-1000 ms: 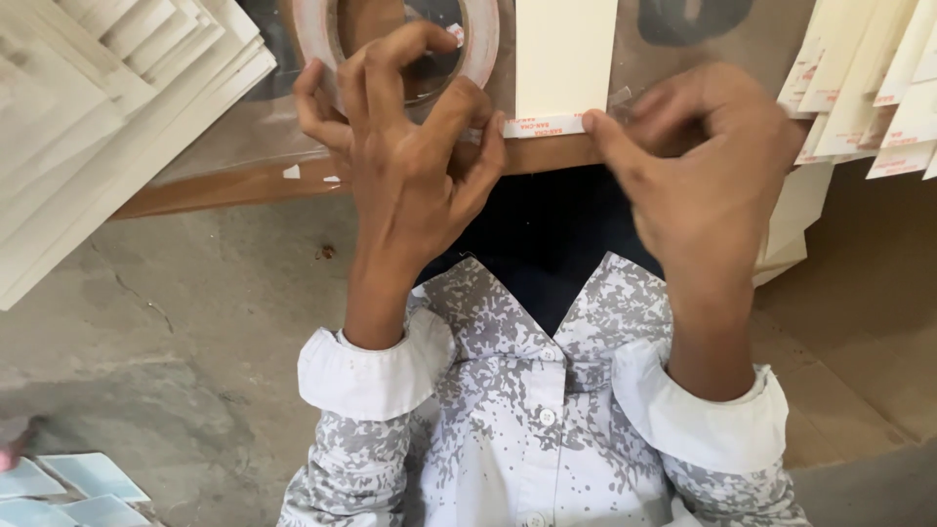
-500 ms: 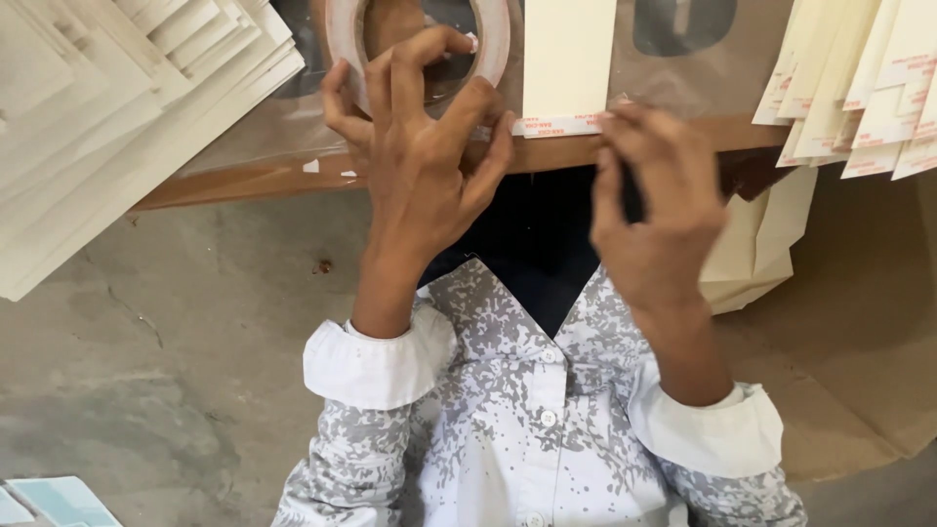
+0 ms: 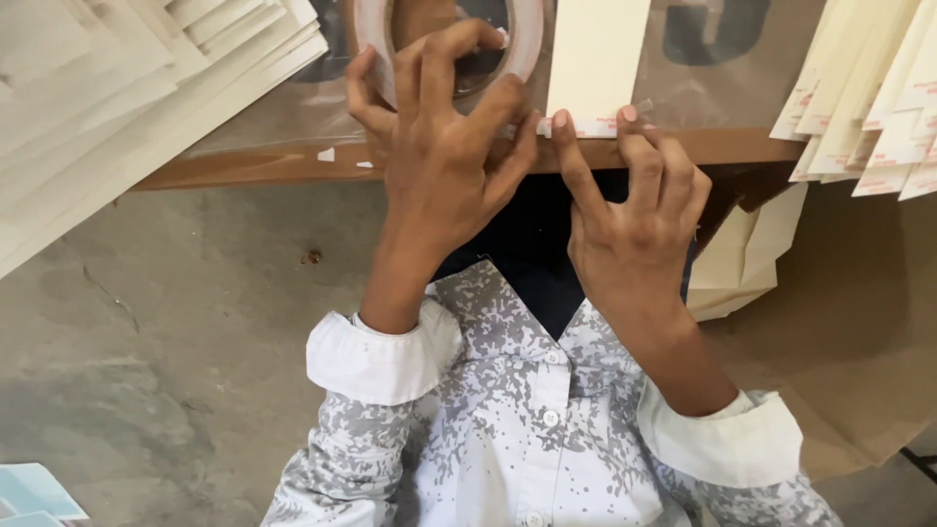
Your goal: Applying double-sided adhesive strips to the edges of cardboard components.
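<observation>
Hands are both up at the front edge of the counter point(image 3: 264, 166), which is a brown wooden strip with clear plastic sheeting over the top. Left hand point(image 3: 444, 161) has its fingers spread and curled around a tape roll point(image 3: 532, 39), a pale ring standing at the edge; the index finger hooks over the rim into the hole and the thumb sits on the outside left, so it's a loose clawed grip on the roll rather than a fist. Right hand point(image 3: 634, 229) is mostly open, fingers bent, with the index and middle fingertips pressing down on the bottom edge of a cream envelope point(image 3: 597, 59) that lies flat on the counter just right of the roll. That bottom edge has a white strip with red print, and the fingertips sit right on it. It isn't gripping anything, just pressing.

Left of all this there's a fanned stack of sheets point(image 3: 127, 88) hanging over the counter edge. On the right, more envelopes point(image 3: 869, 98) with the same kind of strip are fanned out. Below them a few folded cream ones point(image 3: 747, 254) rest on brown paper point(image 3: 859, 322). Floor point(image 3: 146, 312) is grey concrete, with a couple of pale blue packets point(image 3: 34, 493) in the bottom left corner. Sleeves are grey-and-white patterned with white cuffs.
</observation>
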